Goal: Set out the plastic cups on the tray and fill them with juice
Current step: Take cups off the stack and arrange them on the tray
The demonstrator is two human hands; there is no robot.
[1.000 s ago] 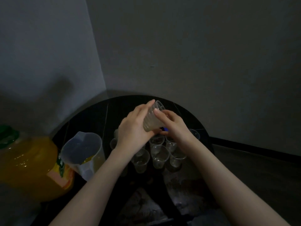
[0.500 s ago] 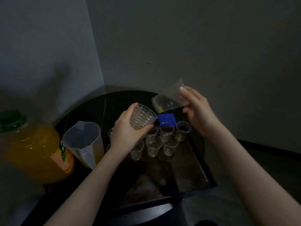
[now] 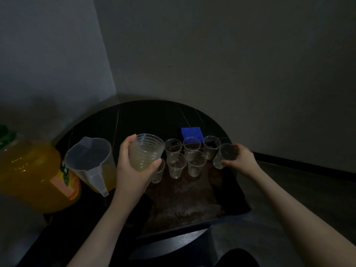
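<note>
Thin plastic: cup [image 3: 223, 156] in your right hand [image 3: 239, 160] crushes easily, pinch mid-wall lightly; left hand [image 3: 133, 170] grips stack [image 3: 145, 152].

Your dark rectangular tray [image 3: 221, 205] sits on the round black surface [image 3: 154, 116]. Clear plastic cups [image 3: 176, 165] stand in two rows at its far end. Behind them lies a blue square pad [image 3: 191, 132]. Left of tray: translucent plastic jug [image 3: 90, 160], then the large orange juice bottle [image 3: 30, 176] farther left.
</note>
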